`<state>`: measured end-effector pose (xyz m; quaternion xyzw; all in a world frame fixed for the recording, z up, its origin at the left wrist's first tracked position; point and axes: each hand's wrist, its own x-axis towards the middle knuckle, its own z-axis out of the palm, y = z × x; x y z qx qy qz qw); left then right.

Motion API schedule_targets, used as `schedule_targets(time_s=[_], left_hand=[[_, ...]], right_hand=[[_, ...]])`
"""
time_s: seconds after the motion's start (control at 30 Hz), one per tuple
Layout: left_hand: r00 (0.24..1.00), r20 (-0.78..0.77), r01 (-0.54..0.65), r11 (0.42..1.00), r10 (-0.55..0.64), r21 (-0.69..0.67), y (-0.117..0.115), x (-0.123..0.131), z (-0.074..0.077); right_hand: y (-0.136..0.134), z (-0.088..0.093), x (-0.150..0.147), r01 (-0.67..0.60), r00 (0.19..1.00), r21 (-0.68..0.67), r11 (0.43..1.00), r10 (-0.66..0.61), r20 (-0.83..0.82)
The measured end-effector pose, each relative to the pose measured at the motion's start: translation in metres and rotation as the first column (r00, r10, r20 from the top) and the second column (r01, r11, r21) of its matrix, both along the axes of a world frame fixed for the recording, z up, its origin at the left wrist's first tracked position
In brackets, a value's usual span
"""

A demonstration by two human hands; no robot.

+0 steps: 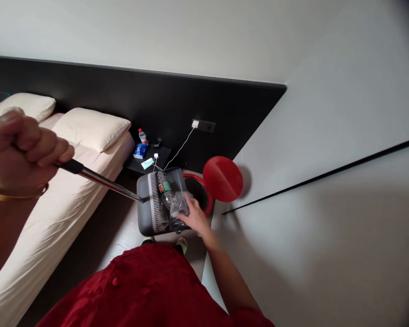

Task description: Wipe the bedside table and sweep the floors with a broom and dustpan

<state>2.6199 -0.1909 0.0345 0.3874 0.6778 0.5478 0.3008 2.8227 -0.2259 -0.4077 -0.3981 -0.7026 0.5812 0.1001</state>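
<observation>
A: From here I watch on my screen. What does the left hand point(18, 152) hold?

B: It is closed tightly around a metal handle point(100, 179), which reaches down to a grey dustpan point(146, 213).

A: And the right hand point(196, 218)?

B: It rests on crumpled clear plastic point(179, 204) inside the dustpan, just beside a plastic bottle with a green label point(165, 188). I cannot tell if it really grips the plastic.

A: What is around the dustpan?

B: Just behind it is a bin with a red rim point(199, 190), and its round red lid point(222, 179) stands open. Farther behind is a black bedside table point(150, 163), and to the left lies a bed point(54, 213).
</observation>
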Motion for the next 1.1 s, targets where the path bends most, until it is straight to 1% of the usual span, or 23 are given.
schedule_targets(time_s=[0.03, 0.07, 0.1, 0.13, 0.23, 0.33, 0.47, 0.57, 0.7, 0.8, 0.9, 1.0, 1.1], left_hand=[[0.996, -0.038, 0.083, 0.996, -0.083, 0.013, 0.007, 0.006, -0.002], [0.986, -0.066, 0.152, 0.988, -0.151, 0.015, 0.014, 0.013, -0.006], [0.978, -0.075, 0.197, 0.98, -0.196, 0.008, 0.02, 0.02, -0.01], [0.975, -0.066, 0.212, 0.977, -0.212, -0.002, 0.026, 0.026, -0.014], [0.977, -0.033, 0.21, 0.977, -0.211, -0.036, 0.038, 0.038, -0.026], [0.973, -0.05, 0.224, 0.974, -0.226, -0.047, 0.044, 0.041, -0.031], [0.948, -0.1, 0.298, 0.952, -0.303, -0.066, 0.045, 0.04, -0.032], [0.945, -0.098, 0.306, 0.948, -0.313, -0.082, 0.044, 0.039, -0.032], [0.944, -0.088, 0.309, 0.945, -0.319, -0.111, 0.041, 0.04, -0.033], [0.949, -0.09, 0.295, 0.95, -0.304, -0.098, 0.041, 0.043, -0.036], [0.956, -0.07, 0.28, 0.957, -0.285, -0.076, 0.047, 0.045, -0.042], [0.955, -0.046, 0.289, 0.954, -0.293, -0.083, 0.061, 0.052, -0.052], [0.945, -0.02, 0.322, 0.942, -0.325, -0.089, 0.081, 0.067, -0.067]], right_hand=[[-0.004, 0.001, -0.009, -0.05, 0.998, 0.011, 0.999, 0.05, 0.024], [-0.004, 0.0, -0.015, -0.07, 0.996, 0.005, 0.998, 0.069, 0.051], [-0.003, -0.003, -0.019, -0.066, 0.995, -0.017, 0.998, 0.067, 0.075], [0.001, -0.007, -0.02, -0.039, 0.994, -0.05, 0.998, 0.044, 0.099], [0.019, -0.024, -0.013, 0.14, 0.977, -0.124, 0.982, -0.116, 0.182], [0.035, -0.041, 0.0, 0.313, 0.924, -0.118, 0.942, -0.274, 0.266], [0.047, -0.062, 0.006, 0.404, 0.859, -0.082, 0.911, -0.347, 0.376], [0.047, -0.078, -0.002, 0.411, 0.833, -0.084, 0.908, -0.336, 0.44], [0.041, -0.093, -0.019, 0.315, 0.871, -0.166, 0.935, -0.216, 0.441], [0.035, -0.095, -0.028, 0.292, 0.892, -0.171, 0.941, -0.204, 0.402], [0.031, -0.092, -0.03, 0.275, 0.92, -0.152, 0.949, -0.214, 0.328], [0.027, -0.086, -0.027, 0.252, 0.931, -0.18, 0.951, -0.188, 0.311], [0.019, -0.077, -0.022, 0.313, 0.926, -0.183, 0.932, -0.256, 0.278]])
